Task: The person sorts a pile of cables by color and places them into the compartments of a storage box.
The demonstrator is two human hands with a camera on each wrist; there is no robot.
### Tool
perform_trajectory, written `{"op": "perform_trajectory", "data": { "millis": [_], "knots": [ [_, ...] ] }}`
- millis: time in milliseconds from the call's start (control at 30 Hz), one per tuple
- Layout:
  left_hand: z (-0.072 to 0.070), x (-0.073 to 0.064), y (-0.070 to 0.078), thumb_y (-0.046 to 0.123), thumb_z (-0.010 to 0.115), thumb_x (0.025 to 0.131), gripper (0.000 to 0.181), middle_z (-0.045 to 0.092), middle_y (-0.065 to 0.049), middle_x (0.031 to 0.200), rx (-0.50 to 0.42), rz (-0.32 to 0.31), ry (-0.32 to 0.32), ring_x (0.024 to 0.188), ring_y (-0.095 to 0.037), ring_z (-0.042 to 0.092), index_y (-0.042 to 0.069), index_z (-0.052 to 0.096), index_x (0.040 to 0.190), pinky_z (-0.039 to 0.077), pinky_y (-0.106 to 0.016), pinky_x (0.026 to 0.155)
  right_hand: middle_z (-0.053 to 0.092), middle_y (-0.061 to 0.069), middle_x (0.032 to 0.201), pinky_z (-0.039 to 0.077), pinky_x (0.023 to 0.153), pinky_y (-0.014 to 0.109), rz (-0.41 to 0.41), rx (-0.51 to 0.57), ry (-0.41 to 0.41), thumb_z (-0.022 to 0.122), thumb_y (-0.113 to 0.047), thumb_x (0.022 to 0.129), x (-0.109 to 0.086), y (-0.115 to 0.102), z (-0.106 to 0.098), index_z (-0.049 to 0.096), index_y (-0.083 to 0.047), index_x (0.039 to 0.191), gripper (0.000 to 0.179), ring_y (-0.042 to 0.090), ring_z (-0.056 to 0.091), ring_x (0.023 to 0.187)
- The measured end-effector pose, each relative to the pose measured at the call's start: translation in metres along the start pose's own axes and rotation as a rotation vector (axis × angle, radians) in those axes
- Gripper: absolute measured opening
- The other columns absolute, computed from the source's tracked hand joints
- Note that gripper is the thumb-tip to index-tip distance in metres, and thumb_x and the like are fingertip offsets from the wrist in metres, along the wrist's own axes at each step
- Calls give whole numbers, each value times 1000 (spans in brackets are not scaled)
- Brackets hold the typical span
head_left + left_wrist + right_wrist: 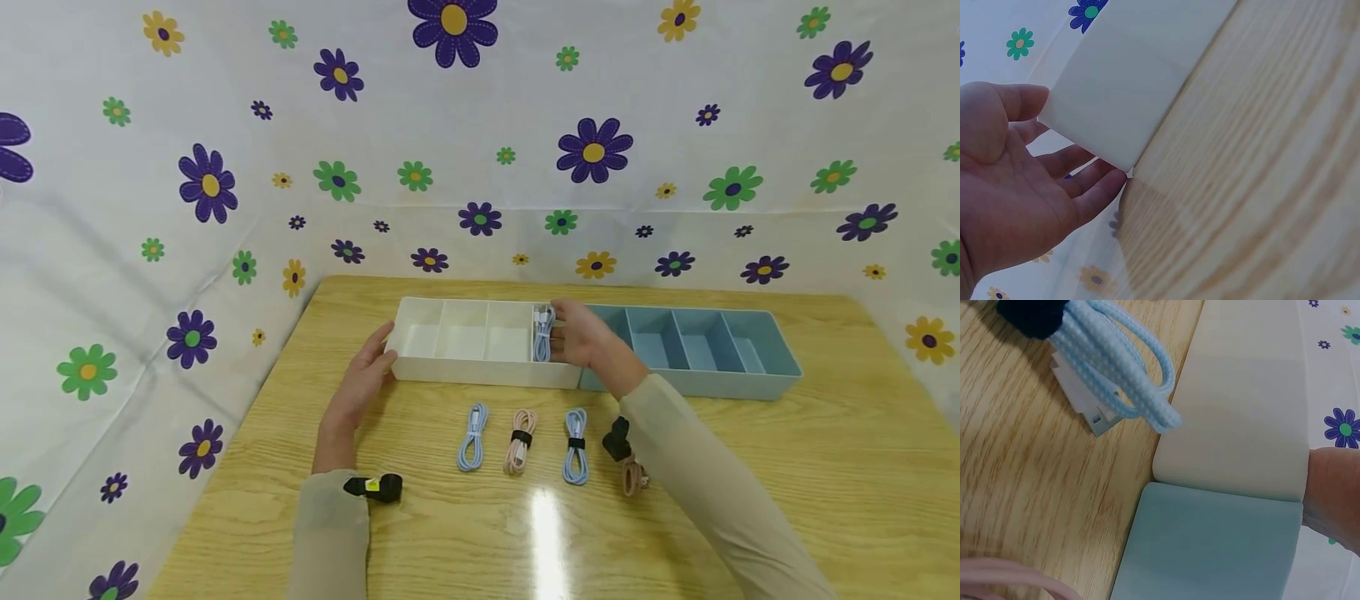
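Observation:
A white divided box [483,371] stands toward the back of the table. At its left end is my left hand [363,379], thumb and fingertips touching the end wall's edges; the left wrist view shows the palm [1016,187] off the box. My right hand [588,337] reaches into the box's rightmost compartment, its fingers beside a coiled light-blue cable [543,333] with white plugs. No finger wraps over that cable; part of the hand is hidden. The right wrist view shows only a bit of my right hand [1332,487] behind the white box [1235,425].
A blue-grey divided box [697,383] adjoins the white one on the right. In front lie two light-blue cable bundles [472,437] [575,446] and a pink one [520,442]. Another pink bundle [632,477] is partly covered by the right wrist's camera. A flowered cloth [480,175] hangs behind.

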State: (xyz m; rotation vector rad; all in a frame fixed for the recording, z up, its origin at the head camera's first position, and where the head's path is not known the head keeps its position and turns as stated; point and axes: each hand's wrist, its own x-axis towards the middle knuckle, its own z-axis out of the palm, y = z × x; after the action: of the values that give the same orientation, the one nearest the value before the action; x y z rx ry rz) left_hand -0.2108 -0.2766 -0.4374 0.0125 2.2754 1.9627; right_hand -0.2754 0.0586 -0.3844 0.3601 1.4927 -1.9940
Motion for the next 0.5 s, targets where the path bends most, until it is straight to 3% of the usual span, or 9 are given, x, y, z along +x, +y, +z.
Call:
{"op": "perform_trajectory", "data": {
  "millis": [500],
  "knots": [
    [-1, 4, -4, 18, 36, 109, 54, 16, -15, 164, 21, 1, 3, 145, -33, 26, 18, 19, 161, 25, -55, 115, 22, 27, 157, 26, 116, 51, -28, -52, 47, 30, -32, 109, 4, 4, 1, 5, -13, 158, 59, 41, 30, 142]
  ]
}}
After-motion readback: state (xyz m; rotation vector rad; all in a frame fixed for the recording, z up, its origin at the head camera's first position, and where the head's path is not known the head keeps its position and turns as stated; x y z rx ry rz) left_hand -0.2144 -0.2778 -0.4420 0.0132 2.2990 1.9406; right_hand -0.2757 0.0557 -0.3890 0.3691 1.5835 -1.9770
